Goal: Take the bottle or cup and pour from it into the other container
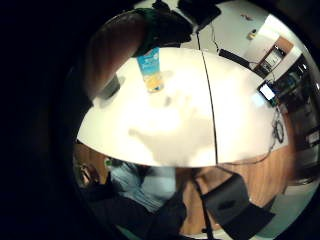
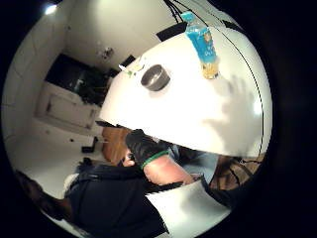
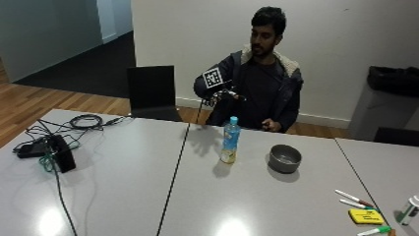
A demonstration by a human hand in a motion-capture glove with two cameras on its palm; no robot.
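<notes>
A clear bottle point(image 3: 229, 140) with a blue cap and blue label, and a little yellow liquid at its base, stands upright near the far edge of the grey table point(image 3: 196, 196). To its right sits a grey metal bowl point(image 3: 285, 158). My gloved right hand point(image 3: 219, 97) hangs in the air above the table's far edge, up and to the left of the bottle, touching nothing. Its fingers look relaxed, and their spread shadow falls on the tabletop. Both palm views show the bottle point(image 1: 151, 70) point(image 2: 204, 47) standing apart from the hand, with the bowl point(image 2: 155, 77) beside it.
Several markers point(image 3: 353, 198) and a yellow block point(image 3: 365, 216) lie at the front right. A black device point(image 3: 60, 153) with cables point(image 3: 85, 121) sits at the left. A black chair point(image 3: 152, 92) stands behind the table. The person's bare hand point(image 3: 268, 125) is at the far edge.
</notes>
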